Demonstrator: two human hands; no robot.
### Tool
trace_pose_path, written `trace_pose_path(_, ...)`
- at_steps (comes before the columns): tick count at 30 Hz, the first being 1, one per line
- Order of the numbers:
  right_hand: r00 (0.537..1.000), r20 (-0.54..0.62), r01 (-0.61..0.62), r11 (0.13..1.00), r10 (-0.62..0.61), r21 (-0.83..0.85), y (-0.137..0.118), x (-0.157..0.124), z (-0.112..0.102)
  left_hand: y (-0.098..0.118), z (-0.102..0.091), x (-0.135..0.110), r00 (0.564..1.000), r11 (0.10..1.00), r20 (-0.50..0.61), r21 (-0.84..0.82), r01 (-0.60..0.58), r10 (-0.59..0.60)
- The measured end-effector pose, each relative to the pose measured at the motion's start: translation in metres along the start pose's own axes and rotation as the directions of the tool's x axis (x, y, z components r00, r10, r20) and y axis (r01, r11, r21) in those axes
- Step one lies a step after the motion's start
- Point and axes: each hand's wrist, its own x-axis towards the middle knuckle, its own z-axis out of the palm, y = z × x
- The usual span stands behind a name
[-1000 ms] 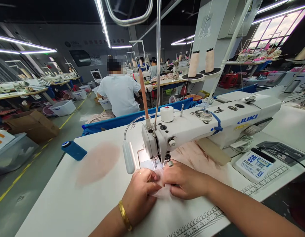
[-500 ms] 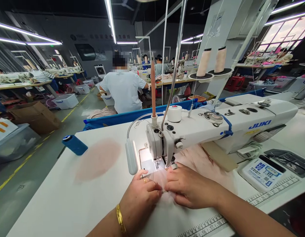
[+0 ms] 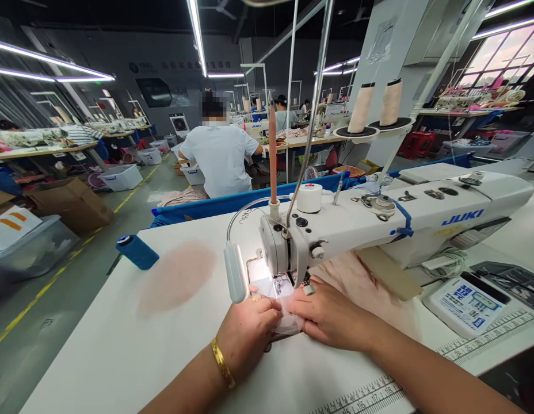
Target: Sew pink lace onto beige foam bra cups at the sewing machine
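A white sewing machine stands on the table, its needle area lit by a small lamp. Sheer pale pink fabric lies just in front of the presser foot. My left hand, with a gold bracelet at the wrist, is closed on the fabric's left side. On the other side my right hand pinches the same fabric, close by the needle. More of the pink fabric spreads under the machine arm. The fingertips are partly hidden where the hands meet the cloth.
A blue thread cone lies at the table's left edge, near an oval pink fabric piece. To the right are a white labelled box and a printed ruler strip. A person in a white shirt sits ahead.
Both hands have moved slightly forward, nearer the presser foot, with the fabric. The fabric between them now looks more bunched. The whole view has shifted a little.
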Motion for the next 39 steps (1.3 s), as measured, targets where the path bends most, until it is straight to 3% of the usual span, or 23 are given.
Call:
trace_pose_path(4, 0.996, -0.084, 0.003, 0.997, 0.004, 0.074, 0.002, 0.001, 0.008, -0.008, 0.001, 0.002, 0.993, 0.986, 0.016, -0.119, 0.118, -0.117)
trace_pose_path(8, 0.963, -0.237, -0.082, 0.977, 0.129, 0.199, 0.001, 0.004, 0.016, -0.016, 0.002, 0.01, 0.958, 0.908, 0.087, -0.305, 0.287, -0.274)
trace_pose_path(13, 0.929, -0.312, -0.117, 0.957, 0.2, 0.266, -0.006, 0.011, 0.015, -0.018, 0.002, 0.02, 0.944, 0.861, 0.112, -0.387, 0.329, -0.31)
trace_pose_path(17, 0.919, -0.336, -0.108, 0.953, 0.204, 0.282, -0.007, 0.012, 0.013, -0.017, 0.0, 0.021, 0.952, 0.873, 0.092, -0.38, 0.305, -0.292)
trace_pose_path(20, 0.952, -0.278, -0.055, 0.966, 0.127, 0.253, -0.004, 0.007, 0.008, -0.013, -0.003, 0.016, 0.972, 0.922, 0.07, -0.308, 0.235, -0.224)
trace_pose_path(22, 0.987, -0.162, 0.022, 0.981, 0.011, 0.195, -0.003, 0.002, 0.001, -0.006, -0.007, 0.009, 0.985, 0.954, 0.078, -0.248, 0.166, -0.151)
trace_pose_path(25, 0.995, 0.026, 0.096, 0.991, -0.099, 0.094, -0.004, -0.004, -0.009, 0.004, -0.011, 0.0, 0.996, 0.986, 0.083, -0.162, 0.045, -0.032)
trace_pose_path(28, 0.987, 0.132, 0.085, 0.996, -0.089, 0.033, -0.006, -0.007, -0.014, 0.01, -0.014, -0.004, 0.997, 0.994, 0.054, -0.098, -0.049, 0.054)
trace_pose_path(31, 0.982, 0.182, 0.051, 0.999, -0.053, 0.015, -0.007, -0.005, -0.016, 0.009, -0.014, -0.004, 0.997, 0.996, 0.029, -0.062, -0.064, 0.066)
trace_pose_path(39, 0.986, 0.16, -0.048, 0.998, 0.052, -0.029, -0.002, -0.001, -0.009, -0.001, -0.01, -0.003, 0.998, 1.0, 0.056, -0.002, -0.01, 0.01)
